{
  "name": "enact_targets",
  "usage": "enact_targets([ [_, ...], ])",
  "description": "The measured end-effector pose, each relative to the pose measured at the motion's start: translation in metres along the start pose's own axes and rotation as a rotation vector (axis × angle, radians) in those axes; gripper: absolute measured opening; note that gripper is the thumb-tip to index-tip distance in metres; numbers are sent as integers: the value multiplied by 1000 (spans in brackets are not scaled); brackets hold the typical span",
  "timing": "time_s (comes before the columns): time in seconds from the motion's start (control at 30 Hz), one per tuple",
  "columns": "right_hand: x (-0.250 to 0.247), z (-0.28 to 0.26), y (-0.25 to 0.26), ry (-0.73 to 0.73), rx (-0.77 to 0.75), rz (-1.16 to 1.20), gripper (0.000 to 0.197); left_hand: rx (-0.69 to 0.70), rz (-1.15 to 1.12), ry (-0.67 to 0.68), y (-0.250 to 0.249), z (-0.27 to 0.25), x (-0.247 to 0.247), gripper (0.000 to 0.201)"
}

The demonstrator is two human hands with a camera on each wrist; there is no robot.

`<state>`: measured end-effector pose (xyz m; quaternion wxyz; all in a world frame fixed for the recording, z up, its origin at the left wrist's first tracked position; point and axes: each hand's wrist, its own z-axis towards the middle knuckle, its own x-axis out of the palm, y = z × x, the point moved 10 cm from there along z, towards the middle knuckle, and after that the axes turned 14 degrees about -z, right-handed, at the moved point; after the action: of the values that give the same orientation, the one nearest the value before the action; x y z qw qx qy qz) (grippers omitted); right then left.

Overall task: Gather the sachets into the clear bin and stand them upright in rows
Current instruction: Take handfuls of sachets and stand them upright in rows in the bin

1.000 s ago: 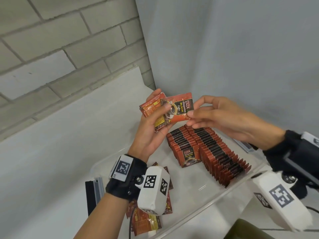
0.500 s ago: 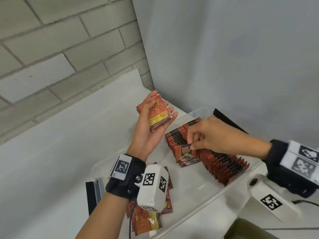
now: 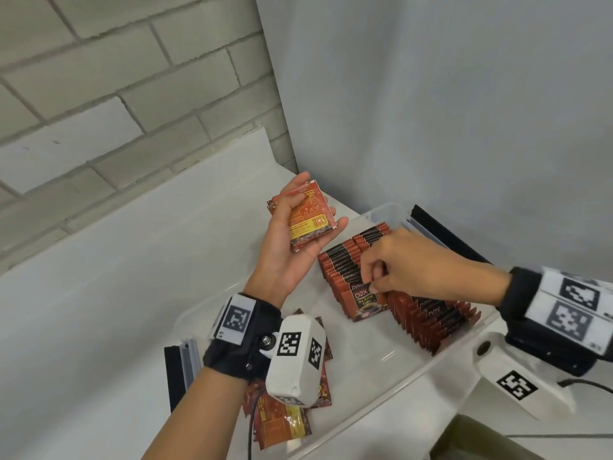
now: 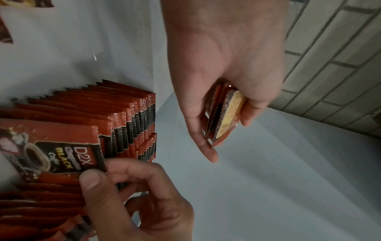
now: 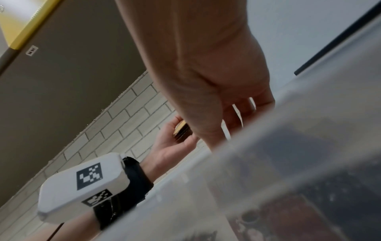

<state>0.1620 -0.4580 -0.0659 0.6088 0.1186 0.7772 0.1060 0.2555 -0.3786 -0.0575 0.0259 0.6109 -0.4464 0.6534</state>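
Head view: right hand (image 3: 408, 263) is pinching the front sachet (image 3: 365, 302) at its top edge, seating it upright at the near end of the left row (image 3: 345, 263) inside the clear bin (image 3: 441, 356); left hand (image 3: 292, 240) is cupping a small stack of sachets (image 3: 306, 215) above the tabletop (image 3: 132, 260). Best to be pressing the sachet back against its row before letting go, or it is likely tipping forward. Bare bin floor is lying ahead of the rows; loose sachets (image 3: 285, 423) are lying flat near the front wall. Left wrist view: thumb and forefinger are nipping the sachet's corner. Right wrist view: bin wall is blurring everything inside.
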Motion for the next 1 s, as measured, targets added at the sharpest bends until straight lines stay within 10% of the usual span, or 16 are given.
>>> enact_targets([
  [0.57,0,-2,-5,2,-5,43,11,0,90,10,3,3,-3,28],
  [1.0,-48,3,-19,-237,127,730,15,-27,137,150,10,-2,13,35],
])
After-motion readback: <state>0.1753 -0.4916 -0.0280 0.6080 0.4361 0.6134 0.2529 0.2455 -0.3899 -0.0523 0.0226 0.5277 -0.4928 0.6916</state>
